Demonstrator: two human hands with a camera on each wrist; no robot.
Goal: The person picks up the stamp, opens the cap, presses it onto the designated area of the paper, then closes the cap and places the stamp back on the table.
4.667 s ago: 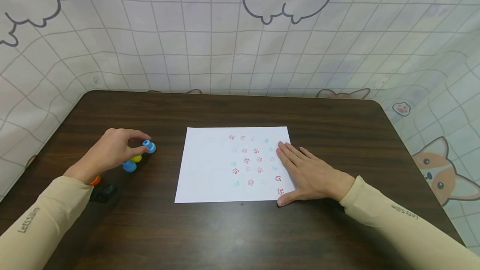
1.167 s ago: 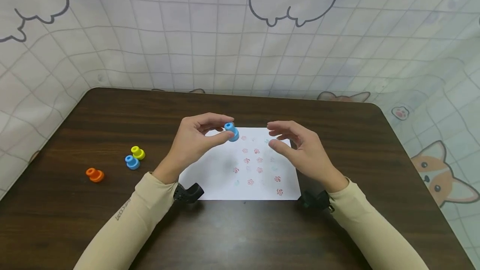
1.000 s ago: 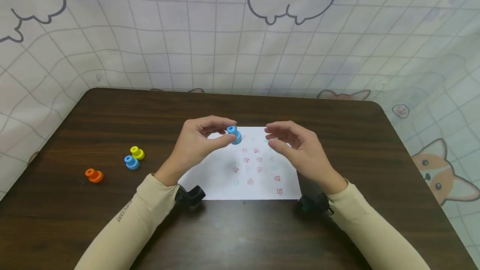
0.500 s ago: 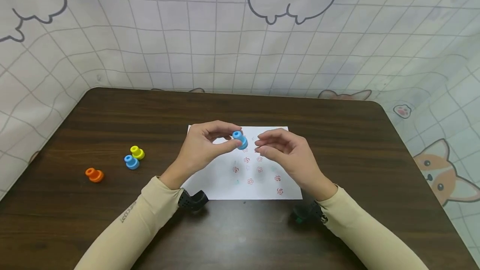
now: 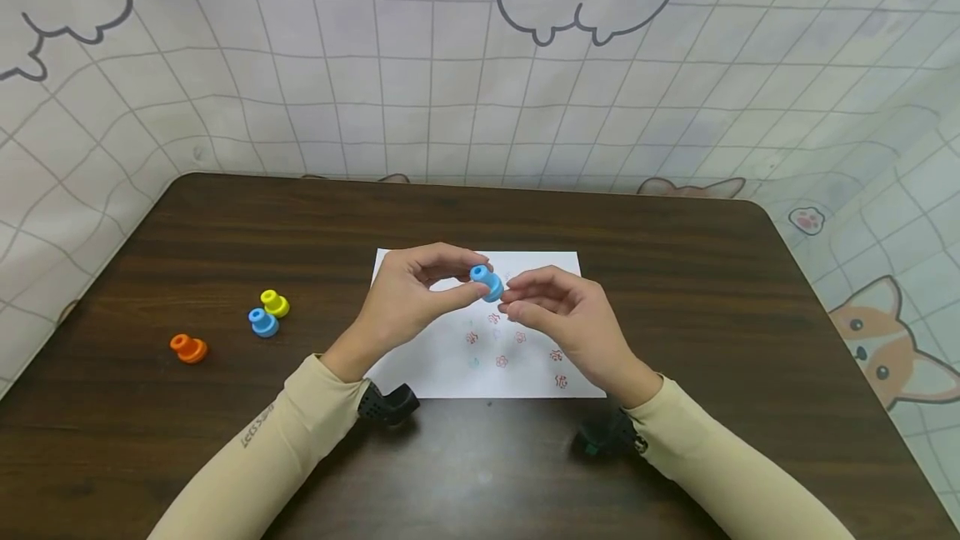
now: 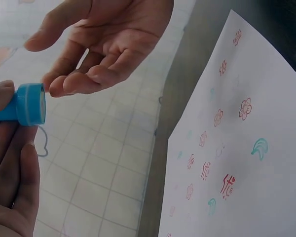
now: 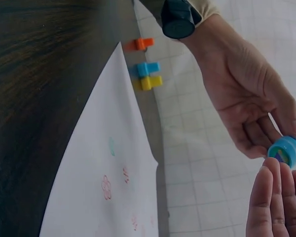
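Observation:
Pinched between the thumb and fingers of my left hand (image 5: 408, 294) is a blue toy stamp (image 5: 487, 282), held above the white paper (image 5: 427, 369). Its wide end points toward my right hand (image 5: 577, 323). The right fingers (image 7: 278, 197) are loosely bent and reach the rim of the stamp (image 7: 285, 150); whether they touch it I cannot tell. A coloured stamping face shows inside that rim in the right wrist view. Red and green prints (image 6: 245, 108), flowers and characters among them, mark the paper. The hands hide part of its upper middle.
On the dark wooden table (image 5: 480, 473), to the left, stand a yellow stamp (image 5: 274, 303), a second blue stamp (image 5: 262, 322) and an orange stamp (image 5: 189, 348). Black wrist cameras (image 5: 388, 405) hang under both wrists. A patterned cloth (image 5: 420, 90) encloses the table's back and sides.
My left hand has taken the blue stamp from the left group to above the paper. The right hand has lifted off the paper's right edge and moved left, close to the stamp.

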